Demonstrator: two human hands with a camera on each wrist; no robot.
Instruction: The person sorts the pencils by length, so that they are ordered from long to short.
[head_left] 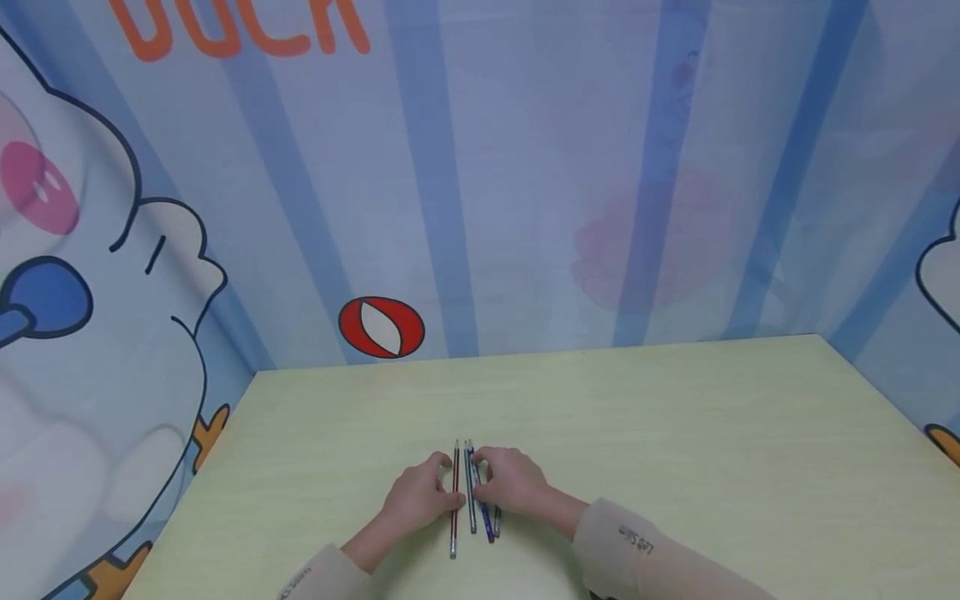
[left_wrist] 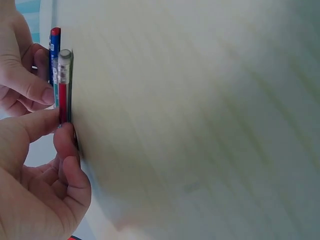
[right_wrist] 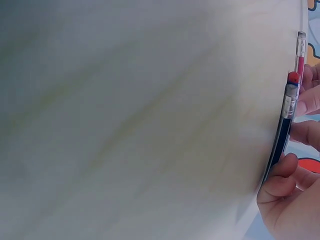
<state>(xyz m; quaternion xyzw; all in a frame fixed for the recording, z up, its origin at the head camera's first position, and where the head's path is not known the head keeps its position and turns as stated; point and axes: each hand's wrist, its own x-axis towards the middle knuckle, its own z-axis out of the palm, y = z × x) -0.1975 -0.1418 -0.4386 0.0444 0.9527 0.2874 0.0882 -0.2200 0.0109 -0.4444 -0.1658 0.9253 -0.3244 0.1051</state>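
On the pale table, my left hand [head_left: 418, 498] holds a red pencil [head_left: 453, 533] between thumb and fingers. Its silver ferrule and eraser point toward me. Just to its right, my right hand [head_left: 517, 482] has its thumb and fingers around several pencils lying close together. One is a blue pencil [head_left: 487, 525] with a red end, slightly slanted. Another is a greenish-grey pencil [head_left: 472, 510], nearest the red one. A dark pencil [right_wrist: 281, 135] with a metal ferrule shows in the right wrist view. The tips of the pencils point away from me; fingers hide their middles.
The table [head_left: 675, 433] spreads to both sides of the hands. Behind it stands a blue striped backdrop [head_left: 517, 167] with cartoon figures and a printed red-and-white ball [head_left: 412, 327] near the table's back edge.
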